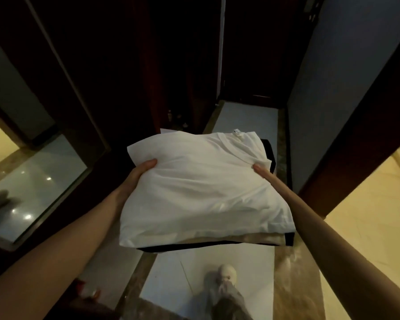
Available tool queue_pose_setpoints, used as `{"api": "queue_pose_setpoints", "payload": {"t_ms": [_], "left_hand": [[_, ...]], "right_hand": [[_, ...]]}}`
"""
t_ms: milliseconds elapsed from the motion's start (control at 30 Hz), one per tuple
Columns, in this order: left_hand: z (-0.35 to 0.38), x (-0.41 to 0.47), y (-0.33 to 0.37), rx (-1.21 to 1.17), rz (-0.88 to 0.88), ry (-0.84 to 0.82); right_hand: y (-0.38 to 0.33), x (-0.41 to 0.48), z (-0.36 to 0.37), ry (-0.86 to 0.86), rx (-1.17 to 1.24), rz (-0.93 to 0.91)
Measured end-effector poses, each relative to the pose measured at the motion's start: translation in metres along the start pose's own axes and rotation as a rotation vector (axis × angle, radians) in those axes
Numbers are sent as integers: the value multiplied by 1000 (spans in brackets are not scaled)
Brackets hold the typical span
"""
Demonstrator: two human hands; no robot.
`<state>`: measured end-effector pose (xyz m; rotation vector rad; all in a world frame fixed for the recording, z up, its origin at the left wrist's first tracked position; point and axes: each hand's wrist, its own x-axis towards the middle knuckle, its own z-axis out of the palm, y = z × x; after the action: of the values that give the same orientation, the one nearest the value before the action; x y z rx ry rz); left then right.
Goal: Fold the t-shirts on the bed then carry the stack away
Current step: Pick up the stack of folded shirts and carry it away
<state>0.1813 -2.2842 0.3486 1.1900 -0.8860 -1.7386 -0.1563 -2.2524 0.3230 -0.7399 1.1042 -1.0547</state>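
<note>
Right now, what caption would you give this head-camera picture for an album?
Left hand and right hand grip a stack of folded t-shirts, white on top, above a pale hallway floor.

The person is going bare-armed, left forearm [79,232] and right forearm [321,224] uncovered, and is wearing a pale round-toed shoe [227,272] below a blurred grey trouser leg [231,304]
</note>
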Motion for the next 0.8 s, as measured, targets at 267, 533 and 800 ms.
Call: {"api": "queue_pose_setpoints", "payload": {"t_ms": [267,533,800], "left_hand": [[12,183,58,-60,25,119],[-11,365,120,-176,67,274],[-39,514,169,-248,78,420]], "right_hand": [[-89,211,-25,-34,-49,72],[-169,428,-13,-136,-115,105],[-212,613,3,-136,-144,185]]}}
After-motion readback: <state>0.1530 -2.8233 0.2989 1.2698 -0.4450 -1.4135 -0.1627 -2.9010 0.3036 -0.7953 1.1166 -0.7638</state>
